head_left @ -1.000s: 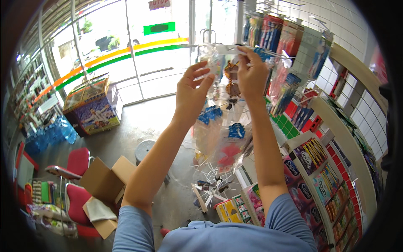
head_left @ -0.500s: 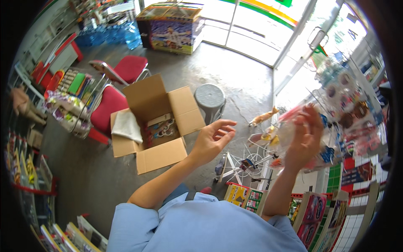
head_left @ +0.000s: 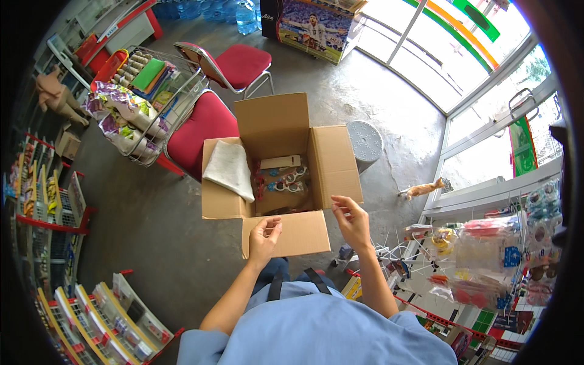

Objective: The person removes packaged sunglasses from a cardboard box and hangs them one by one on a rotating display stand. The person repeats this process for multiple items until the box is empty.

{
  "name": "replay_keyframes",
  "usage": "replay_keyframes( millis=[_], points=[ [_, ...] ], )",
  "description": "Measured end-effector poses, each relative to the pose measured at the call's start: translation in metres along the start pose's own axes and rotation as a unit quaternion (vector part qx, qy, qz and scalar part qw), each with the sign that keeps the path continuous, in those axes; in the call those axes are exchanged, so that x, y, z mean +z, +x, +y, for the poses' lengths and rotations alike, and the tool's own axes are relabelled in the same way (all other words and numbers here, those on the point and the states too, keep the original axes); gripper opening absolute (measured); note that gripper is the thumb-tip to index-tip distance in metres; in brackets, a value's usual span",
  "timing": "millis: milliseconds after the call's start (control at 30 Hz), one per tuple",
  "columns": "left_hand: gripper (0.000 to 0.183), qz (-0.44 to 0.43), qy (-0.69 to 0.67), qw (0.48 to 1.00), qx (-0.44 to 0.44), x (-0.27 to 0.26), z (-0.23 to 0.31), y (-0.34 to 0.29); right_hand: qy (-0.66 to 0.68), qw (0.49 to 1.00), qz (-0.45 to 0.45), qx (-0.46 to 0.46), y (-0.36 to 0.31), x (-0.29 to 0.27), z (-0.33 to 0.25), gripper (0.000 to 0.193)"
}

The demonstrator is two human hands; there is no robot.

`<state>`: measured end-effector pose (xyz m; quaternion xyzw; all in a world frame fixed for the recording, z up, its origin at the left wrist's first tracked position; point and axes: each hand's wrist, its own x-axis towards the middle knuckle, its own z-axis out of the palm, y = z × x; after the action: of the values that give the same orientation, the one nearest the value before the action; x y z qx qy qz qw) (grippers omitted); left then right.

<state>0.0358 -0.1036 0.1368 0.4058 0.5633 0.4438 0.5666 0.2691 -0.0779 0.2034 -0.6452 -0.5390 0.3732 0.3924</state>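
An open cardboard box (head_left: 272, 125) stands in front of me with its flaps spread. Inside lie small packaged items (head_left: 291, 180) with white ring shapes, possibly toy glasses, and a pale flat carton (head_left: 280, 162). A folded white cloth (head_left: 228, 170) drapes over the left flap. My left hand (head_left: 264, 240) hovers at the near flap (head_left: 298, 234), its fingers loosely curled with nothing visible in them. Beside the right flap's near corner is my right hand (head_left: 352, 224), empty, fingers bent and apart.
Red chairs (head_left: 204, 131) and a wire basket of goods (head_left: 137, 121) stand to the left; a grey stool (head_left: 365, 141) is right of the box. An orange cat (head_left: 423, 190) lies near the glass door. A hanging display rack (head_left: 493, 243) and shelves (head_left: 97, 322) flank me.
My view has turned right, toward the door side. Both hands have come down and closer together: the right from beside the hanging packets, the left to the box's near flap.
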Motion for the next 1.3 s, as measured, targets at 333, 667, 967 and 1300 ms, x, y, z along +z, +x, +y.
replay_keyframes(
  millis=[333,667,967,1300],
  points=[
    [0.017,0.044,0.052,0.997,-0.019,-0.041,-0.052,0.093,-0.013,0.996,-0.063,0.054,0.100,0.115,0.063,0.022],
    [0.021,0.026,0.249,0.968,-0.005,-0.044,-0.103,0.131,-0.162,0.954,-0.177,0.182,0.178,0.197,0.192,0.033],
    [0.021,0.030,0.390,0.916,0.088,-0.040,-0.115,0.130,-0.279,0.934,-0.180,0.131,0.186,0.240,0.305,0.043],
    [0.022,0.022,0.411,0.904,0.114,-0.038,-0.118,0.131,-0.288,0.918,-0.200,0.184,0.171,0.251,0.325,0.025]
  ],
)
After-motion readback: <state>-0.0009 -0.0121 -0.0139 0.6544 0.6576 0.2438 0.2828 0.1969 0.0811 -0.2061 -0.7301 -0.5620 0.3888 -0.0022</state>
